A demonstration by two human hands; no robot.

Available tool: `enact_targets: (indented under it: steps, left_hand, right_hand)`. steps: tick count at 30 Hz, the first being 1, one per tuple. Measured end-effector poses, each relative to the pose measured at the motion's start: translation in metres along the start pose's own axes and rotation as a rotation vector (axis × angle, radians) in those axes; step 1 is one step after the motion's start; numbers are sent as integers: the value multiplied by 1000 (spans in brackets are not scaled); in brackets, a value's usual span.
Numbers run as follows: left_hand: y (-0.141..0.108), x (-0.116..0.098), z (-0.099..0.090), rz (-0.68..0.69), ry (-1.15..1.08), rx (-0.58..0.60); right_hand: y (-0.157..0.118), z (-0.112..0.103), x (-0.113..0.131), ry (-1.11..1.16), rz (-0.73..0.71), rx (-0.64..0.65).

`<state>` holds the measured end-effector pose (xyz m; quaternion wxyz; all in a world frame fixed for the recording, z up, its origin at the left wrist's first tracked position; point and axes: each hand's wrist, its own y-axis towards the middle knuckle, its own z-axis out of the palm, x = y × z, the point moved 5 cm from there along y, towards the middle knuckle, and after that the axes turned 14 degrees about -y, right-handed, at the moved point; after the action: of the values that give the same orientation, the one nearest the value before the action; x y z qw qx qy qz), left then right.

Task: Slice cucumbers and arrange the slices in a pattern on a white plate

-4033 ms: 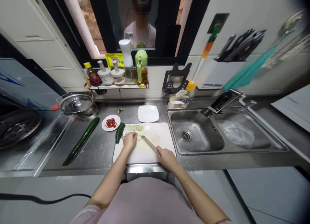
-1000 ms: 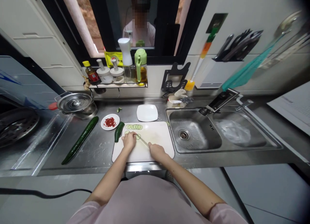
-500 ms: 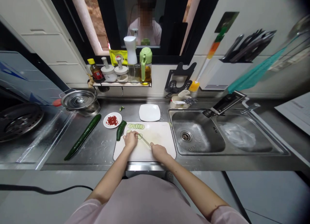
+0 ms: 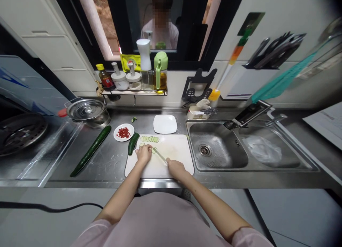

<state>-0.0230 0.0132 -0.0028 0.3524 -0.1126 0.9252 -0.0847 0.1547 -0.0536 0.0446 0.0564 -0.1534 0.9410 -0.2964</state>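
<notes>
Near the front edge of the steel tabletop [image 4: 113, 161], a white cutting board [image 4: 173, 143] is set, its right edge placed just beside the rim of the sink [image 4: 256, 170]. Toward the board's four o'clock, a knife [image 4: 160, 155] is gripped by its handle in the right hand [image 4: 176, 168], and its blade is pointed toward ten, up to a loose cucumber slice [image 4: 153, 152]. At nine o'clock the left hand [image 4: 144, 154] is lowered onto the board, fingers curled; whether anything is held beneath them cannot be told. Beyond it, at eleven, a row of slices [image 4: 149, 139] is laid out. Bare board is seen around two o'clock.

The board's left edge is lined by a cucumber piece [image 4: 133, 143] at ten; a whole cucumber [image 4: 91, 151] is placed at nine, separated from the board by a stretch of tabletop.

Chopped red pieces [image 4: 123, 133] are held on a round plate [image 4: 116, 136] at ten; farther out, a pot [image 4: 98, 120] is covered by a lid [image 4: 88, 110]. A square plate [image 4: 165, 124] is set at twelve. At three o'clock, clear plastic [image 4: 264, 149] is contained in the sink's farther basin.
</notes>
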Motion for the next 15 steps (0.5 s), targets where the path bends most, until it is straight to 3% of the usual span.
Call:
enact_targets:
  steps: [15]
  left_hand:
    - [-3,-3,-1,8,29,2]
  right_hand:
    - [-11,2,-2,11,10,-17]
